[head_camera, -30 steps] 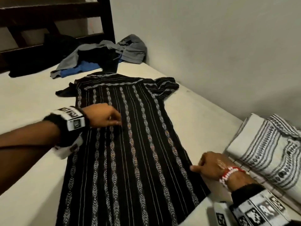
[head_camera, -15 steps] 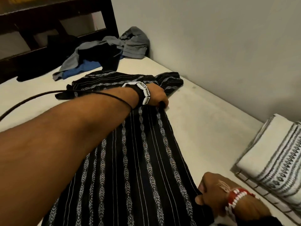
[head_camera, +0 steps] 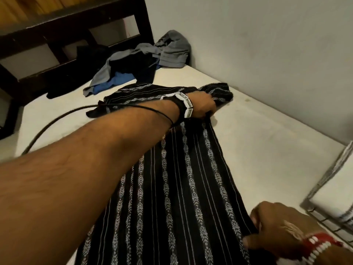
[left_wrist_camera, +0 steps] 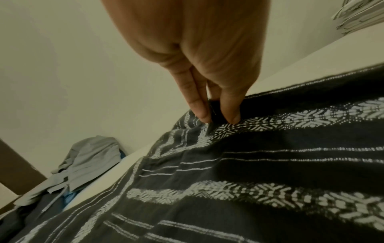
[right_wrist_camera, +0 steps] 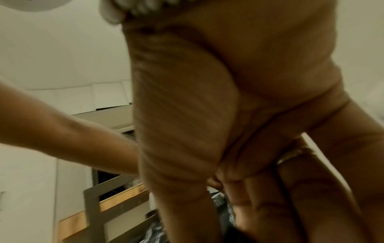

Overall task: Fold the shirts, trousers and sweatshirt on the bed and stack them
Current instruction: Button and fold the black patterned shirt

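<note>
Unfolded clothes (head_camera: 133,67) lie at 11 o'clock; left hand (head_camera: 203,108) and right hand (head_camera: 277,228) still pinch the black shirt (head_camera: 183,188), its sleeve now bunched.

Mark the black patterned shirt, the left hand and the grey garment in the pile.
black patterned shirt (head_camera: 183,188), head view, mid body panel.
left hand (head_camera: 202,106), head view, back of hand.
grey garment (head_camera: 172,52), head view, bunched upper part.

The near end of the black woven shirt with white patterned stripes (head_camera: 191,188) runs off the bottom edge under the left forearm, the folded white striped cloth (head_camera: 336,190) beyond the right hand (head_camera: 282,232) is cut by the right edge, and the right-wrist view is blurred.
</note>
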